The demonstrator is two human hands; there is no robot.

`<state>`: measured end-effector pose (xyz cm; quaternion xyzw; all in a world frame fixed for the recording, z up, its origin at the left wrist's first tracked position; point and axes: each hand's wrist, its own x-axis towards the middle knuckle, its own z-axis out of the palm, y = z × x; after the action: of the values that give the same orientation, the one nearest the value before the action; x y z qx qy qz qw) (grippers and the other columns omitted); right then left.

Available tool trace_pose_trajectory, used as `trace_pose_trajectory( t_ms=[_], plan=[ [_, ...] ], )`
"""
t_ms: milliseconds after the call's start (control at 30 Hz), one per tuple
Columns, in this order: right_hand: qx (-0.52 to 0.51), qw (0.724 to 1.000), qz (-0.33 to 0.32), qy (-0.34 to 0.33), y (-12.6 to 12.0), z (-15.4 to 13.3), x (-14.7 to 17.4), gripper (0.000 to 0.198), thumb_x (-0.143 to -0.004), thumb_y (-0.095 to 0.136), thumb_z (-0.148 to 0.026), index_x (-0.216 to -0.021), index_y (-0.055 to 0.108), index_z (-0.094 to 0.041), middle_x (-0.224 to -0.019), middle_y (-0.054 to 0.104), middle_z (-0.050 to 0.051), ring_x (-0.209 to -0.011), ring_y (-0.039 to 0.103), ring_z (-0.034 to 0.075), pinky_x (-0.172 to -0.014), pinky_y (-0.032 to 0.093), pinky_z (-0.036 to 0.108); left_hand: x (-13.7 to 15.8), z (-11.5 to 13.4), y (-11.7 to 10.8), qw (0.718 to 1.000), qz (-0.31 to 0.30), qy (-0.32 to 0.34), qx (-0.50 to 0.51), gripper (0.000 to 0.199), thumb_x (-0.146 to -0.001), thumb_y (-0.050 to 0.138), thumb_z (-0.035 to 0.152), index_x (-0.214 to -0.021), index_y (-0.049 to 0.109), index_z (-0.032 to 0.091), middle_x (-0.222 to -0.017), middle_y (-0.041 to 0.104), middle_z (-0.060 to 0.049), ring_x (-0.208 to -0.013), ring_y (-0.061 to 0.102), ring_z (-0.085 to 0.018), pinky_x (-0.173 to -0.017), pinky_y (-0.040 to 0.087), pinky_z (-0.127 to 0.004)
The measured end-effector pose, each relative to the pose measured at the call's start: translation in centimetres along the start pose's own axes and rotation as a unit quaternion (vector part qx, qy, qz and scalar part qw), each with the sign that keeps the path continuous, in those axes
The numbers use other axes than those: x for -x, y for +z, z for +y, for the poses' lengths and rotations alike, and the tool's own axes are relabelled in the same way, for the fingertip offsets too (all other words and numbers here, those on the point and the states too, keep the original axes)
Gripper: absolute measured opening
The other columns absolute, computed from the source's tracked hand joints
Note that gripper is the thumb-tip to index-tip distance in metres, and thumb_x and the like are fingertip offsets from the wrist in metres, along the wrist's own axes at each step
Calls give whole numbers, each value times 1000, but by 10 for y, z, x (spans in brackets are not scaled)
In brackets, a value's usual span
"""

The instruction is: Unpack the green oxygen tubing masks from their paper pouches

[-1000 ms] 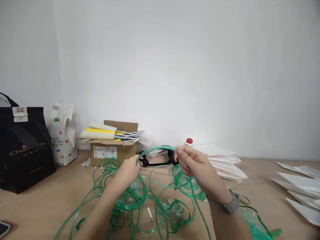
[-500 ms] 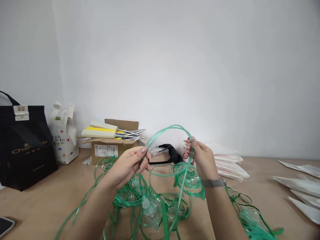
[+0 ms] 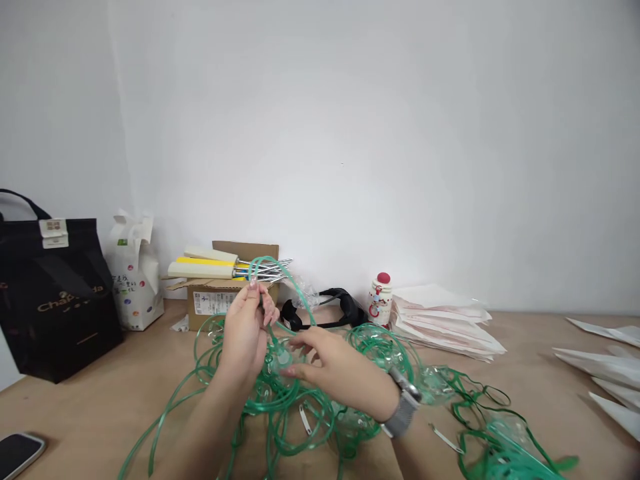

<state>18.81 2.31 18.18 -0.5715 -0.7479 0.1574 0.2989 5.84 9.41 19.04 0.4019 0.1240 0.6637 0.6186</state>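
My left hand point(image 3: 253, 317) is closed on a looped length of green oxygen tubing point(image 3: 280, 265), which arches above the fingertips and drops on the right. Beside it my right hand point(image 3: 327, 363) has thumb and fingers apart, with nothing visibly gripped. Its fingertips are close to a clear oxygen mask point(image 3: 283, 359), and I cannot tell whether they touch it. Under both hands spreads a tangle of green tubing point(image 3: 295, 443) and clear masks, partly hidden by my wrists. More coiled tubing point(image 3: 380, 343) lies to the right, behind my right hand.
A cardboard box point(image 3: 207, 307) of handled metal tools stands behind, with black goggles point(image 3: 350, 308), a red-topped bottle point(image 3: 381, 297) and stacked paper pouches point(image 3: 445, 327) farther right. A black bag point(image 3: 60, 300), white bag point(image 3: 137, 280) and phone point(image 3: 20, 455) are left; another mask bundle point(image 3: 515, 447) lies right.
My right hand has come off the raised tubing and moved left and down, its fingers opening. My left hand has shifted left, still holding the tubing, whose loop is now narrower.
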Motion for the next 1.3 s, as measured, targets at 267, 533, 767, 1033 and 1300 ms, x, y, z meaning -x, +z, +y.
trace_pose_trajectory(
  t_ms=[267,533,767,1033,1300],
  plan=[
    [-72,989,16,-126,48,1,-20,42,-75,67,-27,-114,56,-17,-117,58,8,-111,50,22,-96,38,33,5,11,3,995,72,44,56,24,-87,53,23,-64,48,16,-46,34,8,-40,26,-3,-41,27,-15],
    [-84,973,143,-162,88,10,-30,19,-92,40,-25,-101,56,-18,-98,59,7,-96,51,21,-84,41,35,15,34,6,994,69,81,1,26,-85,56,26,-62,49,14,-45,37,6,-40,27,-4,-39,26,-15],
    [-78,948,211,-227,86,-5,-18,21,-92,40,-29,-102,54,-17,-97,61,8,-92,52,20,-81,42,34,39,52,19,972,60,225,-43,25,-88,49,18,-64,51,15,-51,40,5,-46,33,-5,-44,32,-17],
    [-17,895,279,-348,83,-12,-15,24,-90,43,-31,-109,52,-18,-95,65,7,-86,56,18,-73,44,32,58,72,11,953,41,300,-17,26,-83,45,2,-61,52,14,-58,46,3,-46,33,-5,-43,36,-16],
    [78,870,352,-336,64,42,-52,21,-88,41,-26,-104,52,-17,-92,63,9,-86,55,21,-72,45,35,67,39,43,989,54,119,-73,27,-82,58,29,-59,51,17,-48,43,5,-46,36,-6,-46,37,-16]
  ],
)
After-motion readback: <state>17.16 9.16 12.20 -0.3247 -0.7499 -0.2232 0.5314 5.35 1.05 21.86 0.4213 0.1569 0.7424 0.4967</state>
